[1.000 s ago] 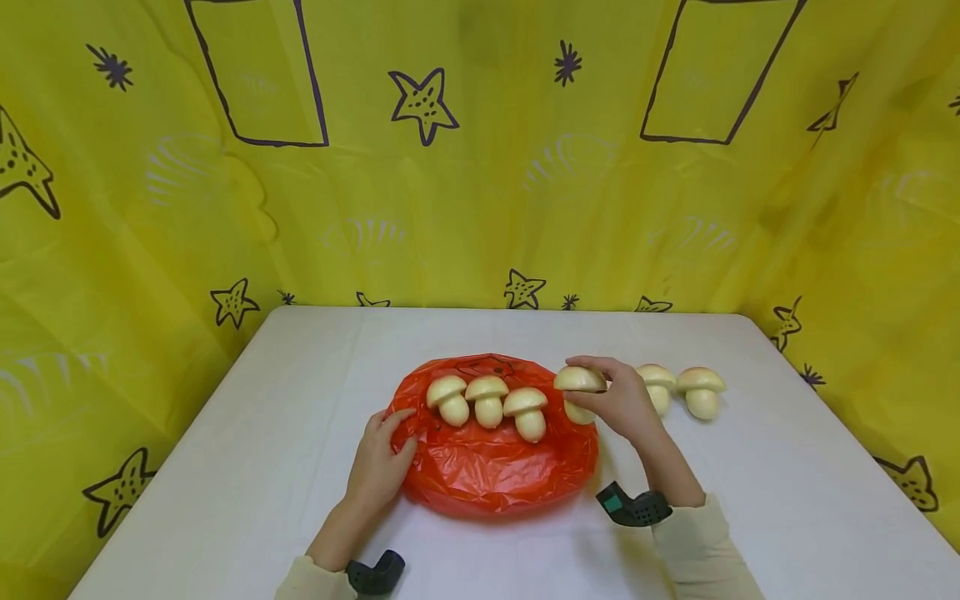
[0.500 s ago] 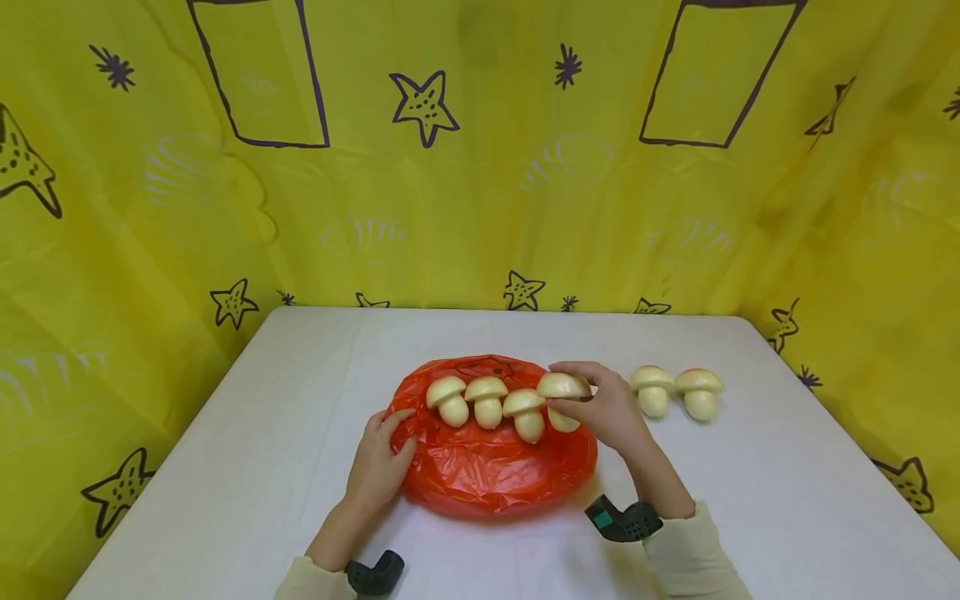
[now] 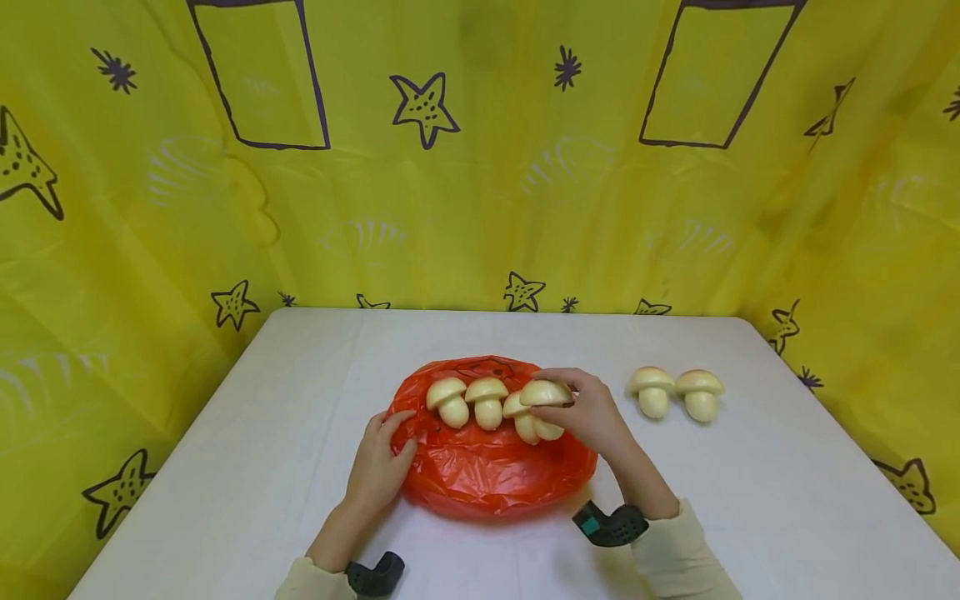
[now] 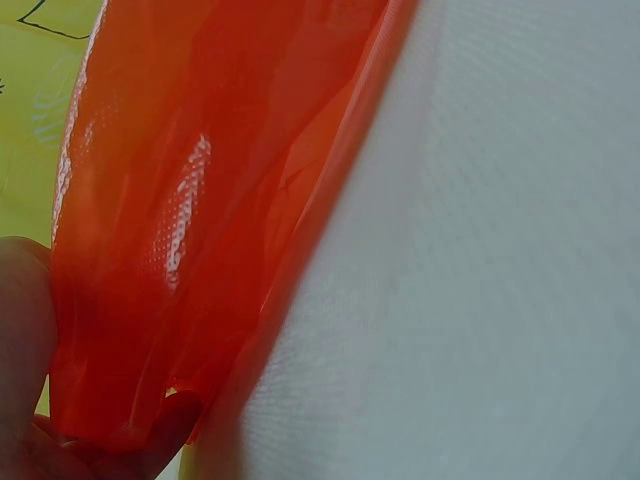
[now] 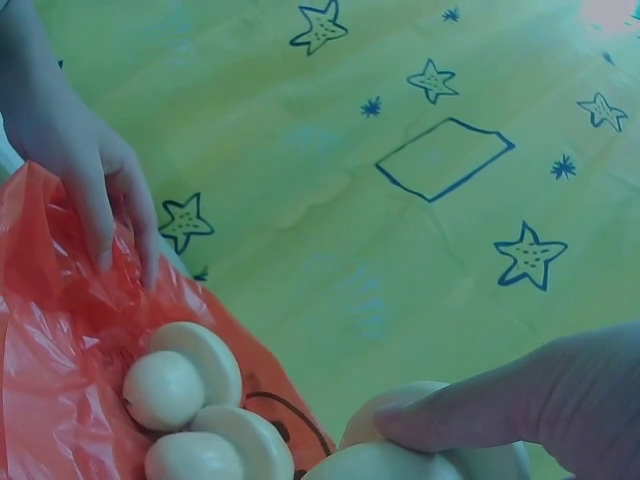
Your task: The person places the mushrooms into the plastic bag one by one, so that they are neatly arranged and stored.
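Observation:
A crinkled red plastic bag (image 3: pixel 487 479) lies spread in a rounded shape on the table. On it three cream mushrooms stand in a row: the left one (image 3: pixel 452 404), the middle one (image 3: pixel 487 400) and the right one (image 3: pixel 517 408), partly covered. My right hand (image 3: pixel 592 412) pinches another mushroom (image 3: pixel 546 393) by its cap, over the bag and overlapping the right one; whether they touch I cannot tell. At the bag's left edge my left hand (image 3: pixel 378 462) holds the red plastic, with fingers on top, as the left wrist view also shows.
Two more mushrooms, one nearer (image 3: pixel 652 392) and one farther right (image 3: pixel 701 394), stand on the white table (image 3: pixel 787 500) beyond the bag. A yellow sheet (image 3: pixel 480 208) with drawn stars hangs behind and at the sides. Each wrist wears a black strap-like device.
My right hand has moved left with its mushroom, from the bag's right edge to the right mushroom in the row. The left hand has stayed put on the bag.

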A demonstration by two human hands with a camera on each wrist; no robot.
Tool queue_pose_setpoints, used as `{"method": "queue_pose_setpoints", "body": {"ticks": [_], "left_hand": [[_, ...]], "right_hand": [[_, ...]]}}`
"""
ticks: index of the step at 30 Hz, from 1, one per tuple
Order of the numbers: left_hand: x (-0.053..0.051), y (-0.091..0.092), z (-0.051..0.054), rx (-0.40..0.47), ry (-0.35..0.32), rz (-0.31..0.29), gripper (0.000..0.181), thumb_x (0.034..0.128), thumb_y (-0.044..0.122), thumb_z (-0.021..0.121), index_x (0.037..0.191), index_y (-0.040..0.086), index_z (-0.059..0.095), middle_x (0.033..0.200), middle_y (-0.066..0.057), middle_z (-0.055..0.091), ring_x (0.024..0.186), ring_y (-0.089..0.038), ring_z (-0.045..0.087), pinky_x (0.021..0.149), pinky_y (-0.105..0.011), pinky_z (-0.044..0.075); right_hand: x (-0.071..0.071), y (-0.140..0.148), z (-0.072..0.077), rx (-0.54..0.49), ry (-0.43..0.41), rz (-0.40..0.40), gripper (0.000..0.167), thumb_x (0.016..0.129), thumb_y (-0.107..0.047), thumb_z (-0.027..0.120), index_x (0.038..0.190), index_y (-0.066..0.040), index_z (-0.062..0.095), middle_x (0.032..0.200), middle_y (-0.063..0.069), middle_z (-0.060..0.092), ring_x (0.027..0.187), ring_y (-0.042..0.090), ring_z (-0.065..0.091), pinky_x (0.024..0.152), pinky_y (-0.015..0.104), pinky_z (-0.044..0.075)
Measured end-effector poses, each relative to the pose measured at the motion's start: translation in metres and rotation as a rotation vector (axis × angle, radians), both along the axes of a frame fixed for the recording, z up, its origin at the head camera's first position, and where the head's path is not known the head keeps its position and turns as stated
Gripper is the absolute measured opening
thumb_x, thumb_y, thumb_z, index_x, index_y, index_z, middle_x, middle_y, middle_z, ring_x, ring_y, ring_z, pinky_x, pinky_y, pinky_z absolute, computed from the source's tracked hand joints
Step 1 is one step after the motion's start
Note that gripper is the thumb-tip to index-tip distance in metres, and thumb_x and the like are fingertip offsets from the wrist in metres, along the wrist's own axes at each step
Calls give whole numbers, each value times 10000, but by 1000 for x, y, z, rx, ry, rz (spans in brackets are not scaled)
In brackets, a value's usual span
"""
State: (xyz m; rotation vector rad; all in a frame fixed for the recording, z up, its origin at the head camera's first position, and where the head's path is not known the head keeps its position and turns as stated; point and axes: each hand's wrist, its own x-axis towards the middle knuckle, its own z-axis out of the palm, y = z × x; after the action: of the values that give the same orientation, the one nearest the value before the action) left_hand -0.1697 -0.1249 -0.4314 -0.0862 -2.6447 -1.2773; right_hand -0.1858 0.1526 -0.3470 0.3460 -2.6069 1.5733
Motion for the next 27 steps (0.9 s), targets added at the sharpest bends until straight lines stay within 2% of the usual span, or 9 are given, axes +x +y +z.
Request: {"method": "queue_pose_setpoints", "body": {"ticks": [5, 9, 14, 19, 27], "left_hand": [[0, 0, 0, 9, 5, 0, 381, 850, 113, 595, 1225, 57, 557, 1240, -187, 436, 1109, -326, 474, 825, -436, 487], [1, 0, 1, 16, 7, -1, 380, 848, 112, 598, 1222, 54, 559, 1236, -185, 439, 1106, -327, 476, 826, -436, 486], [1, 0, 1, 13, 10, 2, 378, 848, 116, 599, 1220, 58, 562, 1239, -187, 440, 1111, -332, 475, 829, -442, 483], [1, 0, 1, 13, 13, 2, 378, 846, 119, 599, 1218, 60, 563, 1243, -188, 440, 1113, -336, 475, 833, -445, 481], [0, -1, -1, 9, 7, -2, 382, 853, 121, 595, 1229, 64, 556, 1248, -185, 435, 1115, -328, 473, 825, -429, 488]], "right_hand": [[-2, -11, 1, -8, -13, 27, 372, 739, -75, 750, 1099, -54, 659, 1180, 134, 559, 1106, 306, 470, 858, 420, 466], [-2, -19, 0, 2, -28, 19, 351, 731, -72, 758, 1072, -77, 674, 1151, 113, 573, 1076, 292, 483, 854, 420, 466], [-3, -28, -4, 11, -62, 11, 371, 725, -68, 759, 1084, -83, 668, 1137, 66, 582, 1022, 254, 507, 796, 375, 494], [-2, -37, -8, 46, -49, 20, 377, 709, -95, 776, 1073, -86, 677, 1112, 33, 595, 968, 215, 526, 763, 341, 487], [-5, -47, -13, 12, -56, 60, 380, 702, -117, 790, 1062, -74, 676, 1077, 34, 607, 911, 204, 545, 736, 324, 506]]}}
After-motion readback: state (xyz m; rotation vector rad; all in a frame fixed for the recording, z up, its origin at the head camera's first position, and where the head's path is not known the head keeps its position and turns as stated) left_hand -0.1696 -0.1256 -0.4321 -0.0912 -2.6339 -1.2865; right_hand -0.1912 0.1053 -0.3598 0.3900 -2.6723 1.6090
